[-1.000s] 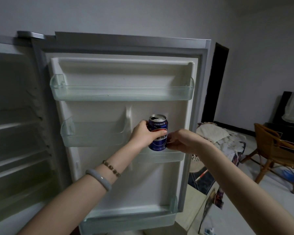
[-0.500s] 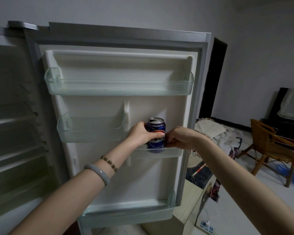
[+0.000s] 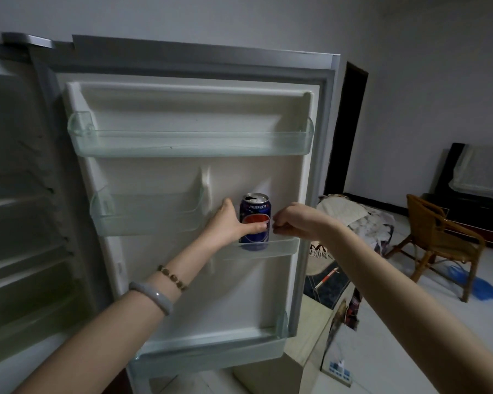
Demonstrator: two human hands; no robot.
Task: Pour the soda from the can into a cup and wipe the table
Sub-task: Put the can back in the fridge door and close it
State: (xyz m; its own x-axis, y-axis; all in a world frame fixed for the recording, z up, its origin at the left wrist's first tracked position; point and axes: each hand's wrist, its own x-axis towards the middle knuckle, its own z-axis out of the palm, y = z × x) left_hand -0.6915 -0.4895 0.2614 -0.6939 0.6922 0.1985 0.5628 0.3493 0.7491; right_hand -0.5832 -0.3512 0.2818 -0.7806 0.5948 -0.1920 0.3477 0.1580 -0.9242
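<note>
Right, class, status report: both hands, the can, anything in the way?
Left hand grips soda can. Right hand curled beside it, holding nothing. Can upright in door shelf; shelf rim fronts its base.

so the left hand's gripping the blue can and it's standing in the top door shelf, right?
Not quite. The left hand does grip the blue can, but the can's base is inside the small middle door shelf on the right side of the door, well below the top door shelf. The head view shows it.
</note>
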